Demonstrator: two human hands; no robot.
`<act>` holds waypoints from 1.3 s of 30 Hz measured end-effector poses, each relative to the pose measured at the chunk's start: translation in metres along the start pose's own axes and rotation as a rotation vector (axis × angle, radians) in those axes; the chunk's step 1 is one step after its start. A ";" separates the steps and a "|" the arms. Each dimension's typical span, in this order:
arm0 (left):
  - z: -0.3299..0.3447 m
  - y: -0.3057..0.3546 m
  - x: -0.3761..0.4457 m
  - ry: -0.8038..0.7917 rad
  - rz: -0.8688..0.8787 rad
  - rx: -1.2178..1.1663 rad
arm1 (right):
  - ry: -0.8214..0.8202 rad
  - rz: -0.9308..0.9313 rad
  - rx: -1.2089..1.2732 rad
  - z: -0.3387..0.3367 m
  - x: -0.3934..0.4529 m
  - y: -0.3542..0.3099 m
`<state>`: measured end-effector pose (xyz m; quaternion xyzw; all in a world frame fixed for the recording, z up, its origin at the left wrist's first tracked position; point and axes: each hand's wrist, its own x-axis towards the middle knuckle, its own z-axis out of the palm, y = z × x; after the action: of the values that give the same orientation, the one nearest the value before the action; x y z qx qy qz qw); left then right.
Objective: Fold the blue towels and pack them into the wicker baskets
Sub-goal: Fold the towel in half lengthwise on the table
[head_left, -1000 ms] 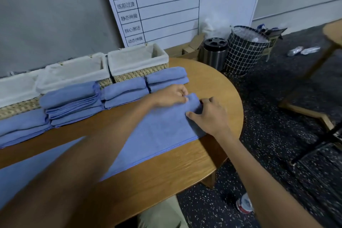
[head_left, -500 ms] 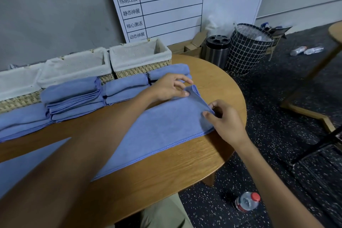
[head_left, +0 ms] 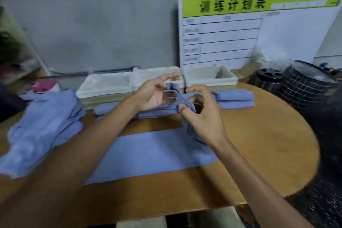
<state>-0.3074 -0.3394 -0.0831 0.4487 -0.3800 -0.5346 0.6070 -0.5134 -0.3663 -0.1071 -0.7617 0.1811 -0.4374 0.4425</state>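
Half a second ago the towel's right end lay flat on the counter [head_left: 259, 146] under both hands; now that end is lifted clear of the wood, bunched between the left hand [head_left: 155, 94] and the right hand [head_left: 201, 114], while the rest of the blue towel [head_left: 148, 155] lies as a long strip across the middle of the counter toward its left edge. The left fingers [head_left: 166, 81] are half spread with the towel's corner pinched near the thumb; the right fingers [head_left: 187, 111] are curled around the gathered cloth. This looks like the start of a lengthwise fold, the end being carried back over the strip. Along the back edge stand the wicker baskets [head_left: 209, 77], white-lined and seemingly unfilled, with folded towels [head_left: 235, 98] lying in a row just in front of them. A loose pile of unfolded towels [head_left: 44, 126] sits at the left edge. The row of folded towels lies between the hands and the baskets. The view is blurred, so the exact pinch is hard to judge.
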 end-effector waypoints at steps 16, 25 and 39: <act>-0.213 0.042 -0.236 0.424 -0.102 0.206 | -0.444 0.007 0.107 0.282 -0.036 -0.056; -0.238 -0.008 -0.251 0.663 -0.154 0.677 | -0.764 0.088 0.050 0.321 -0.074 -0.027; -0.113 -0.118 -0.181 0.291 -0.240 1.627 | -0.733 0.044 -0.992 0.138 -0.022 0.095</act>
<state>-0.2630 -0.1481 -0.2271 0.8492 -0.5148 -0.0909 0.0753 -0.4008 -0.3322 -0.2289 -0.9736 0.2148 -0.0017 0.0776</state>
